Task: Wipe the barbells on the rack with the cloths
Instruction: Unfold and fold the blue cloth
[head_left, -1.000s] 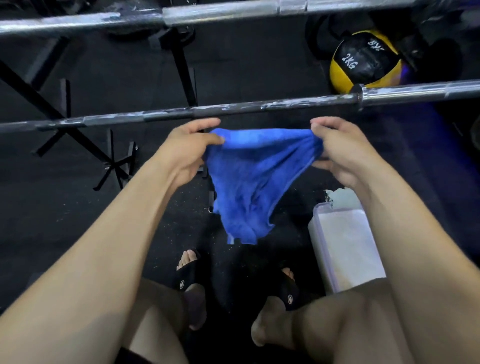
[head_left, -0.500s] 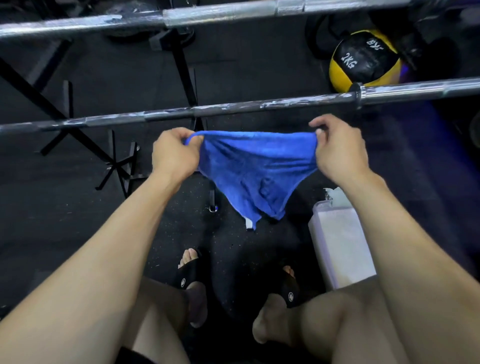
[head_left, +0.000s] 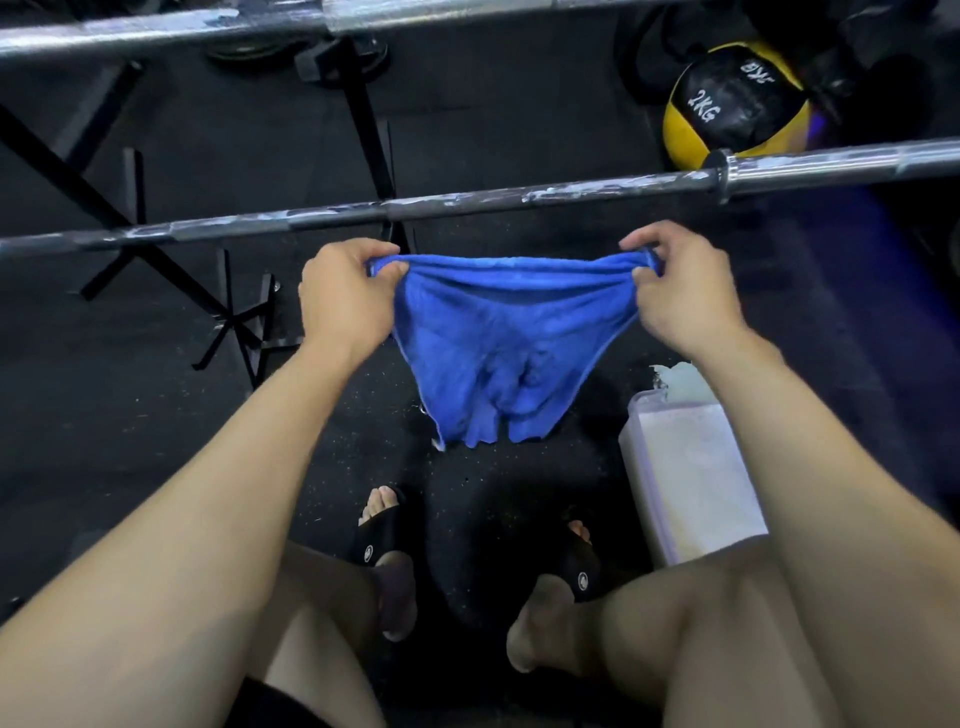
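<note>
While each grip pinches a corner, blue cloth (head_left: 504, 353) sags between

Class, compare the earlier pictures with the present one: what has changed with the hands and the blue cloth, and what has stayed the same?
The left hand and right hand regripped the blue cloth at its top corners and drew them apart, so its upper edge now spans wider and the hanging part has spread. The near barbell, medicine ball and white container stayed put.

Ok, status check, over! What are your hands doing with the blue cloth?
Left hand and right hand pinch blue cloth by its top corners. Cloth just below near barbell, not touching. Nothing between.
</note>
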